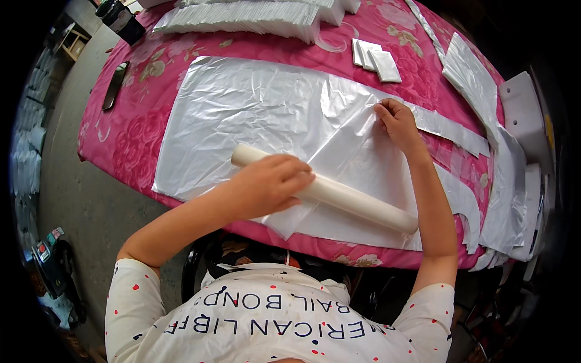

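A stack of thin, wrinkled, translucent plastic sheets lies on the table in front of me. Across its near part, slanting down to the right, rests a smooth white tube. My left hand lies over the tube near its left end, fingers curved round it. At the right, my right hand pinches the edge of the top plastic sheet between thumb and fingers. That sheet is pulled into creases running from the pinch toward the tube, and a loose corner pokes out on the near side of the tube.
Pink floral cloth covers the table. A long stack of folded white sheets lies at the back, with small white squares nearby. A phone and a dark jar sit left. More plastic sheeting drapes over the right edge.
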A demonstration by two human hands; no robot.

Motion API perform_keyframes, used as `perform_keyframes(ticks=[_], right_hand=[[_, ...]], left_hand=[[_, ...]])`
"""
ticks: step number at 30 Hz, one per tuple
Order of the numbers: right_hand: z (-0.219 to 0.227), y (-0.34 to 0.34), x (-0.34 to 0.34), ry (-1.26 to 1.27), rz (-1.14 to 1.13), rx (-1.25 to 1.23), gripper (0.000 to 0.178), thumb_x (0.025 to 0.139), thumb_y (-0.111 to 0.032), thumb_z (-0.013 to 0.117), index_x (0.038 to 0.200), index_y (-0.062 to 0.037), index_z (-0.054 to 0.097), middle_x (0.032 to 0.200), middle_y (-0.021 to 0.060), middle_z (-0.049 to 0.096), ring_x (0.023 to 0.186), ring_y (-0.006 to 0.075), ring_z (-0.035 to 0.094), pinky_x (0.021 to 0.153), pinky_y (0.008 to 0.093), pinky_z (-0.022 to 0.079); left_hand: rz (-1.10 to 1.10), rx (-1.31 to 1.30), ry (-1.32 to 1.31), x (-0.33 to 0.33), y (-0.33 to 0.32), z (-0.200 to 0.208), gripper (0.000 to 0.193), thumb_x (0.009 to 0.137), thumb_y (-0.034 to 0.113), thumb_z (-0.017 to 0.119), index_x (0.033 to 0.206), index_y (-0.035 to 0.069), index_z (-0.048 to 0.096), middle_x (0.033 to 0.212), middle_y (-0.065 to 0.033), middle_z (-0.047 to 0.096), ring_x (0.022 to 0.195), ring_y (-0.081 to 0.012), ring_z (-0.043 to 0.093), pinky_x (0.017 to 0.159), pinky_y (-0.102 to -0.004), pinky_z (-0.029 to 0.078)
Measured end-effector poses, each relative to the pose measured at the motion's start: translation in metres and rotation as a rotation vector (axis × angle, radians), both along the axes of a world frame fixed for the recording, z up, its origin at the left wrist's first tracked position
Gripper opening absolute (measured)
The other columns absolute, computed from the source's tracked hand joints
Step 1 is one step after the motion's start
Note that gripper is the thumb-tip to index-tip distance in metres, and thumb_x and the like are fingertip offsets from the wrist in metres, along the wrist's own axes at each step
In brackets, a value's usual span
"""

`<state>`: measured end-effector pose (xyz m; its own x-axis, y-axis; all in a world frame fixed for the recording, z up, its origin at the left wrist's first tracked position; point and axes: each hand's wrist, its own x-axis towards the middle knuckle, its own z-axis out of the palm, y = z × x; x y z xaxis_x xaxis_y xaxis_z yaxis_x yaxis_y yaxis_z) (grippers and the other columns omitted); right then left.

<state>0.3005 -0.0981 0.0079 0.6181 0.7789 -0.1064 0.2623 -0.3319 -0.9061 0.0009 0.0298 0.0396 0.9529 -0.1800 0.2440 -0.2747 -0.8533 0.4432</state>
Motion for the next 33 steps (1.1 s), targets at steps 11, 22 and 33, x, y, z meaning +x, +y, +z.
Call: perform_keyframes(ticks=[11,22,33], right_hand=[[0.011,0.000,-0.001,-0.071,-0.147,-0.012,0.018,0.087,-0.017,0.057,0.097,-0.0021,0.060,0.083,0.0027,0.058,0.068,0.0089,0.051,0.061,0.0229,0.043],[0.040,-0.076,-0.150,-0.614,0.398,-0.039,0.042,0.072,-0.009,0.066,0.113,-0.0059,0.057,0.106,0.0092,0.059,0.093,0.0274,0.056,0.078,0.0381,0.044],[0.014,0.008,-0.031,-0.954,0.156,0.119,0.043,0.071,-0.003,0.066,0.113,-0.0102,0.059,0.105,0.0071,0.061,0.096,0.0273,0.056,0.084,0.0384,0.044]], left_hand=[[-0.140,0.156,0.227,-0.023,-0.047,-0.028,0.086,0.079,0.058,0.047,0.134,-0.006,0.030,0.144,-0.0201,0.024,0.136,-0.0309,0.020,0.110,-0.0425,0.015],[0.103,0.215,0.207,-0.034,-0.100,-0.039,0.082,0.068,0.042,0.064,0.133,-0.001,0.037,0.143,-0.0201,0.027,0.134,-0.0327,0.023,0.108,-0.0457,0.019],[0.056,0.299,0.226,-0.037,-0.098,-0.039,0.068,0.077,0.028,0.055,0.136,0.000,0.033,0.146,-0.0183,0.022,0.137,-0.0299,0.019,0.109,-0.0432,0.018]])
